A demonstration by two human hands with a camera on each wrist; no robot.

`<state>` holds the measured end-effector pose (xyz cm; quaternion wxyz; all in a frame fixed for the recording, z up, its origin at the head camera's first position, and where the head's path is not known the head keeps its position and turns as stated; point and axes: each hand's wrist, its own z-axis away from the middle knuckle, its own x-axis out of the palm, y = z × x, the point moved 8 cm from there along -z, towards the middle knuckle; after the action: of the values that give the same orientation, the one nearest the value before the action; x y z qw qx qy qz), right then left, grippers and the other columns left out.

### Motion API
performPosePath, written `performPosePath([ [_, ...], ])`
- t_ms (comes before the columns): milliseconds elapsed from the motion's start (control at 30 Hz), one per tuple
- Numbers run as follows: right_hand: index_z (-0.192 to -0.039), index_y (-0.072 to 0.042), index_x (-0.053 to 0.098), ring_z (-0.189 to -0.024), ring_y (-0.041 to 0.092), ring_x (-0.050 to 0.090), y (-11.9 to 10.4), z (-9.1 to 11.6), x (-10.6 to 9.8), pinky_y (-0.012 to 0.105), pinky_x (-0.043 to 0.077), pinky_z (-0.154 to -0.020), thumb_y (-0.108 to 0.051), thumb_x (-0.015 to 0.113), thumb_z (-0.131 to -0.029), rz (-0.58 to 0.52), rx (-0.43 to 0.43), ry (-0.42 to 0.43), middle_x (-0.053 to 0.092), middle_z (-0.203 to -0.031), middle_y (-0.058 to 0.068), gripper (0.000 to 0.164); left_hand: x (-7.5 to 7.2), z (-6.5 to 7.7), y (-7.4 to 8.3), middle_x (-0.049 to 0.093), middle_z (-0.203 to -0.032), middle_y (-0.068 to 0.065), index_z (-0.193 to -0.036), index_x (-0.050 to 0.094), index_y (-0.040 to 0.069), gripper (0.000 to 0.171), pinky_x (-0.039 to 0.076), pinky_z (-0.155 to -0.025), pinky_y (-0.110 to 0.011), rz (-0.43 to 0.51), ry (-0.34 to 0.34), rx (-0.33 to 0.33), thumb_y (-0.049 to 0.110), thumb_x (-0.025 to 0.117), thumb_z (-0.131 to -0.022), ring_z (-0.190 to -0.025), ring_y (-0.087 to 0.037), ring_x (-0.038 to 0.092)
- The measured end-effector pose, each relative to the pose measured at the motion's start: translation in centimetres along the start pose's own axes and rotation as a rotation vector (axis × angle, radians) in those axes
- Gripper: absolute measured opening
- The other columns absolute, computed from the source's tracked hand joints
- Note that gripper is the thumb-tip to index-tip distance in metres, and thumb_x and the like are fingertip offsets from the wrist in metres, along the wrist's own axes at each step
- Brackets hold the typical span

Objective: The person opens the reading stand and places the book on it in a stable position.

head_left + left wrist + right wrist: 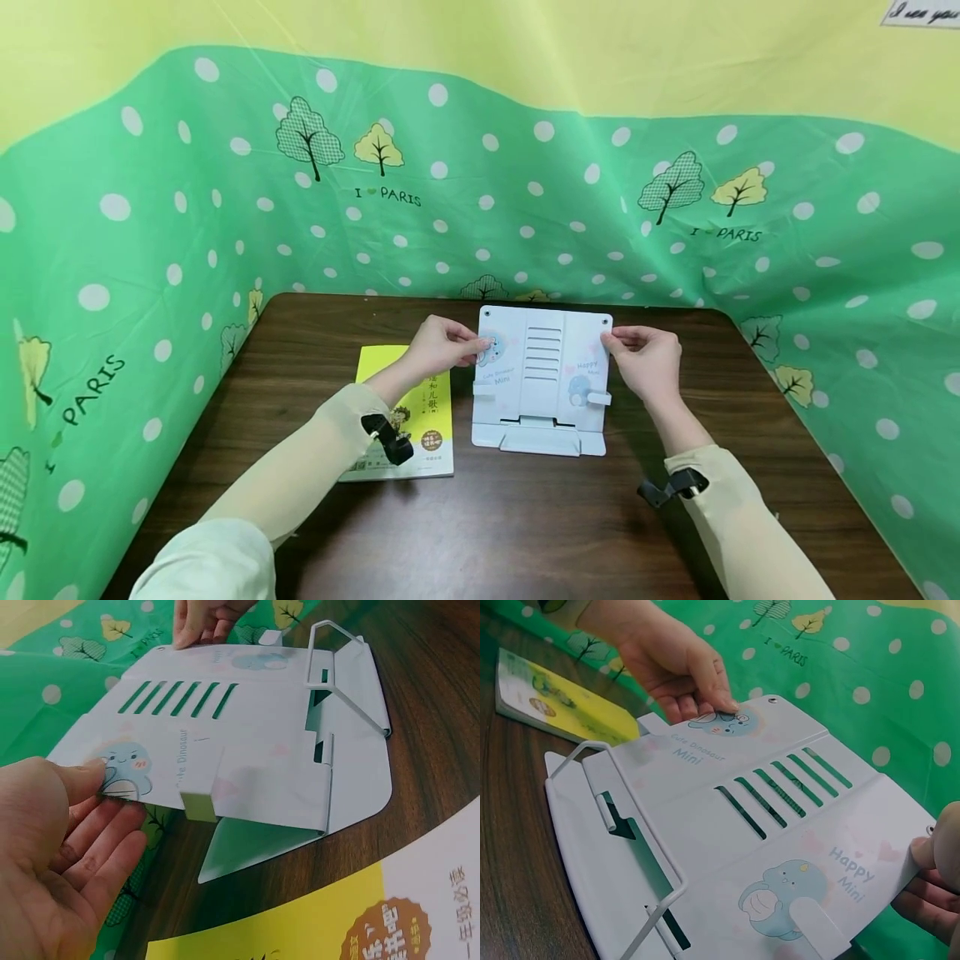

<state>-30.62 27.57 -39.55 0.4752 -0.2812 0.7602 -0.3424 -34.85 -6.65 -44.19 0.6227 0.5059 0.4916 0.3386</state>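
A white book stand (542,375) with blue dinosaur prints and a slotted middle stands tilted on the table, its base plate (367,750) against the wood. My left hand (446,346) pinches its left edge, thumb on the printed face and fingers beneath. On the opposite side my right hand (648,358) pinches the edge near the upper corner. A wire ledge (622,825) runs along the front of the panel, and two small page clips (598,398) stick out at the sides. Under my left forearm lies a yellow and white book (420,442), partly hidden.
The dark wooden table (525,533) reaches back to a green dotted curtain (480,217), which also hangs along both sides. A black strap camera (388,437) sits on the left wrist, another (675,485) on the right.
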Motion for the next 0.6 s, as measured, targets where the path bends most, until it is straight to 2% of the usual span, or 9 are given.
performPosePath([
  [133,-0.105,0.003,0.081,-0.079,0.023,0.069,-0.7,0.3,-0.5,0.012,0.05,-0.064,-0.02,0.083,-0.094,0.042,-0.071,0.031,0.077,-0.093,0.016,0.025,-0.7,0.6,0.2,0.079,-0.089,-0.009,-0.101,0.082,0.003,0.022,0.062,-0.085,-0.051,0.024,-0.008,0.017,0.024,0.082,-0.096,-0.092,-0.037,0.077],
  [300,-0.105,0.004,0.08,-0.079,0.024,0.069,-1.4,0.8,-0.9,0.013,0.049,-0.064,-0.017,0.083,-0.094,0.067,-0.111,0.056,0.076,-0.091,0.015,0.024,-1.9,1.6,0.5,0.078,-0.098,-0.015,-0.105,0.081,0.002,0.022,0.061,-0.088,-0.052,0.029,-0.01,0.014,0.023,0.081,-0.097,-0.099,-0.042,0.075],
  [433,-0.103,0.003,0.081,-0.077,0.02,0.069,-2.0,1.3,-0.9,0.013,0.05,-0.064,-0.015,0.084,-0.092,0.045,-0.116,0.061,0.077,-0.089,0.014,0.021,-3.3,2.5,0.6,0.078,-0.103,-0.02,-0.108,0.08,0.002,0.027,0.062,-0.087,-0.046,-0.007,0.007,0.002,0.027,0.081,-0.097,-0.103,-0.045,0.074],
  [600,-0.101,0.003,0.082,-0.074,0.015,0.07,-2.8,2.1,-0.1,0.013,0.052,-0.063,-0.015,0.086,-0.09,-0.007,-0.095,0.012,0.078,-0.089,0.015,0.021,-5.4,4.1,0.3,0.078,-0.099,-0.014,-0.111,0.079,0.001,0.033,0.063,-0.084,-0.041,-0.051,0.059,-0.029,0.031,0.081,-0.097,-0.101,-0.039,0.075],
])
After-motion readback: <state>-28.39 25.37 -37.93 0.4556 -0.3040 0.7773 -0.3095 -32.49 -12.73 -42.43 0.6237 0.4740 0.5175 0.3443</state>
